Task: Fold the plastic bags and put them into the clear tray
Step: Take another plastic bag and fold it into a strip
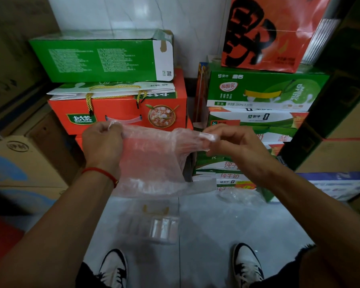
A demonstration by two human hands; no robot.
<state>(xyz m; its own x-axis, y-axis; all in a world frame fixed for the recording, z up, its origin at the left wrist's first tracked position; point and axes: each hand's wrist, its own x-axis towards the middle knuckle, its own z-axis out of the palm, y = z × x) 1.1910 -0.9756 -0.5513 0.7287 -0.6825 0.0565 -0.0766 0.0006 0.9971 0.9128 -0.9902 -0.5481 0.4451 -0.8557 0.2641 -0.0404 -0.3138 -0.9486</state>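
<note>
Above a pale tiled floor [227,221], between stacks of cartons, a person holds a thin clear plastic bag [154,159] stretched in the air; the left hand [102,142] is curled into a fist round the bag's upper left edge, a tuft of film poking out above the knuckles; the right hand [231,140] pinches the bag's bunched handle end between thumb and fingertips, the other fingers loosely bent; the film hangs down in a crinkled sheet, and its lower edge blurs into the floor so the exact outline is hard to trace. A red string bracelet [102,173] circles the left wrist.

Below the bag, on the floor, lies the clear tray [152,227]; it is nearly see-through, its left half barely shows, and only the glossy shapes in its right part catch light; whether those are folded bags or moulded ribs cannot be told. A second crumpled plastic bag [239,196] lies on the floor near the right forearm, faint against the tile.

Behind, a green carton [96,59] rests on an orange gift box [121,113] with gold cord handles; to the right, green milk cartons [258,90] are stacked, their lower ones partly hidden by the right hand. Two sneakers [114,267] are cut off at the bottom edge.
</note>
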